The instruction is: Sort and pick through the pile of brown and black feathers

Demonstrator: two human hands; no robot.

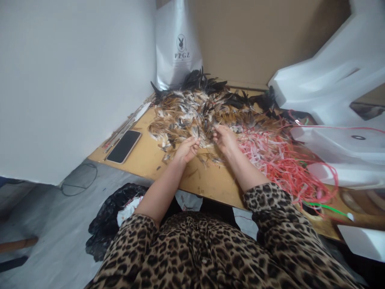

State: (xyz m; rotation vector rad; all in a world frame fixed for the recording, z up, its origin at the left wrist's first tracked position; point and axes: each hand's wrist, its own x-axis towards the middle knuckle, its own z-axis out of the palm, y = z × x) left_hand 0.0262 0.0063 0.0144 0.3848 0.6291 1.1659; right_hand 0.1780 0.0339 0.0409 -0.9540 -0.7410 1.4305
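A large pile of brown, white and black feathers [195,108] covers the back of a wooden table [207,182]. My left hand [187,149] rests at the pile's near edge with its fingers pinched on a few feathers. My right hand [224,137] is beside it, a little further in, with its fingers curled into the feathers. Both forearms reach out from leopard-print sleeves. What exactly each hand grips is small and partly hidden by the fingers.
A tangle of red and pink strings [279,160] lies right of the hands. A black phone [124,146] sits on the table's left edge. A white bag [178,44] stands behind the pile. White foam pieces [337,80] crowd the right. A black bag [111,216] is on the floor.
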